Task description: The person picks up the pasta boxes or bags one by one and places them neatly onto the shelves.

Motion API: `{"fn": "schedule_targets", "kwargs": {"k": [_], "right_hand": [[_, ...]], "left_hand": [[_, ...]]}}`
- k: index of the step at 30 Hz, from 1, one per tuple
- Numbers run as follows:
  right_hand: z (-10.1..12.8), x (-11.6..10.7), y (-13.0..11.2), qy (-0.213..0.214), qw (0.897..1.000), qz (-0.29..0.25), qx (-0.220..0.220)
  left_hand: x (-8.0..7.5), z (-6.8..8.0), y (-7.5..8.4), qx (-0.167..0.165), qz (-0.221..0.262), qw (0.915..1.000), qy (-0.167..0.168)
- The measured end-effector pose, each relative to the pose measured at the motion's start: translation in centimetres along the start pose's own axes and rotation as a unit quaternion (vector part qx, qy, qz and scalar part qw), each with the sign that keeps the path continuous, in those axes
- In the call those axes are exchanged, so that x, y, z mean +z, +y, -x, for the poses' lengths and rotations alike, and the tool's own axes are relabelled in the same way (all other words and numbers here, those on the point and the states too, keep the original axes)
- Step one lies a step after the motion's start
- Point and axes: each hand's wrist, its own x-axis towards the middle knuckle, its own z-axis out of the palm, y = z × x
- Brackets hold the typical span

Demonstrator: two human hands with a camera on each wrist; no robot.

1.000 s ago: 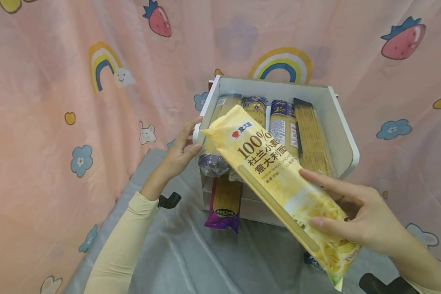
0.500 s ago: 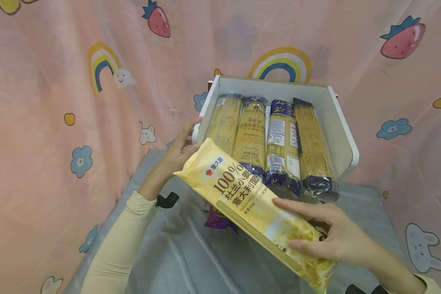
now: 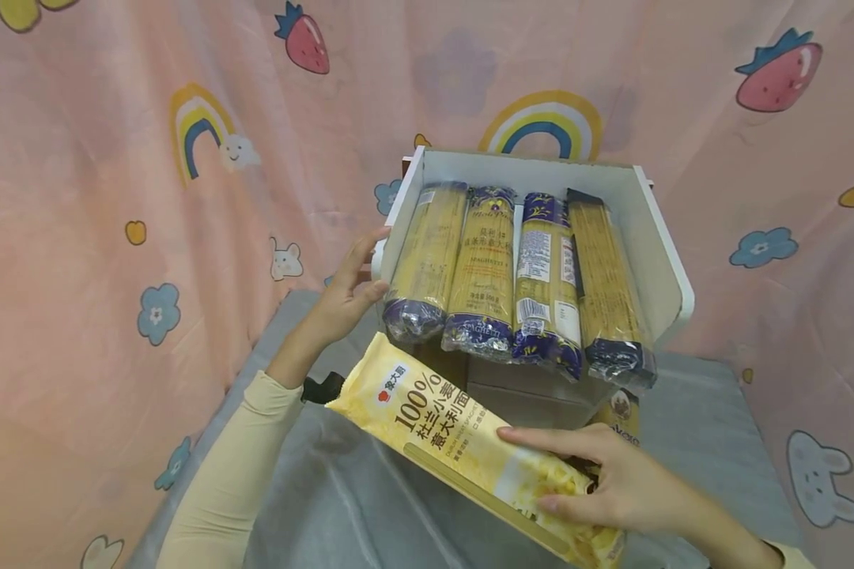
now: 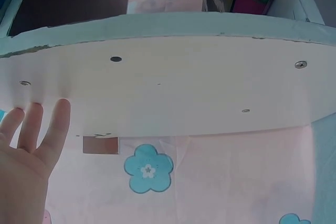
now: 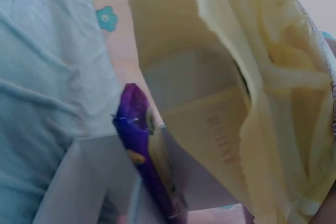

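Note:
My right hand (image 3: 555, 470) grips a long yellow pasta pack (image 3: 434, 415) with red logo and black print, held slanted low in front of the white shelf (image 3: 665, 261). From the right wrist, the yellow pasta pack (image 5: 236, 103) fills the view beside a purple pack (image 5: 144, 156). Several spaghetti packs (image 3: 487, 273) with dark blue ends lie side by side on the shelf's top level. My left hand (image 3: 366, 269) rests on the shelf's left side panel (image 4: 173, 87) with straight fingers (image 4: 37, 124).
A grey cloth (image 3: 370, 506) covers the table under the shelf. A pink curtain (image 3: 114, 197) printed with rainbows, strawberries and flowers hangs close behind and on both sides. A brownish pack (image 3: 621, 411) shows under the shelf's right front corner.
The yellow pack has come down and towards me, from over the shelf's top level to below its front edge, uncovering the spaghetti packs. My left hand stayed on the side panel.

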Motion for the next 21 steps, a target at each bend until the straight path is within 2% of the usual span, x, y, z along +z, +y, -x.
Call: {"fn": "schedule_targets", "kwargs": {"k": [5, 11, 14, 21], "right_hand": [[0.4, 0.9, 0.9, 0.017, 1.000, 0.009, 0.024], [0.9, 1.3, 1.7, 0.048, 0.997, 0.045, 0.029], [1.2, 1.4, 2.0, 0.060, 0.995, 0.042, 0.064], [1.8, 1.8, 2.6, 0.101, 0.988, 0.026, 0.110]], "left_hand": [[0.0, 0.1, -0.1, -0.004, -0.001, 1.0000, -0.002], [0.0, 0.1, 0.0, -0.006, 0.004, 1.0000, 0.001], [0.0, 0.1, 0.1, -0.008, 0.001, 1.0000, 0.003], [0.0, 0.1, 0.2, -0.010, 0.001, 0.9999, 0.003]]}}
